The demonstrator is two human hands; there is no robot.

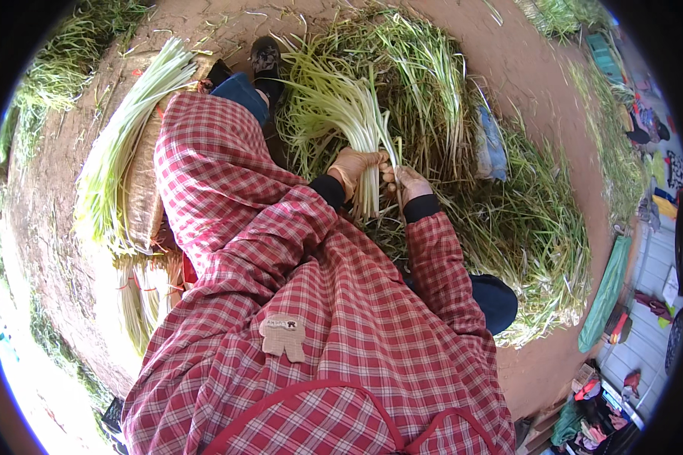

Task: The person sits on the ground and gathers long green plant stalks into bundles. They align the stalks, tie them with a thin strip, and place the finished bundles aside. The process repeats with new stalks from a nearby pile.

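Observation:
My left hand, which looks gloved, is closed around a bunch of long pale green stalks, likely garlic chives or a similar leafy vegetable. Their white ends point down towards my lap and their leaves fan out to the upper left. Close beside it on the right, my right hand pinches a few thin stalks near their lower part. The fingertips of both hands almost meet. Under and beyond the hands lies a heap of untrimmed green stalks with brownish dry leaves.
A long pile of cleaned stalks rests at the left on a tan sack. Below it stand bundles tied with red bands. A blue-and-white bag lies in the heap at the right. My shoe is at the top; a green rolled cloth lies far right.

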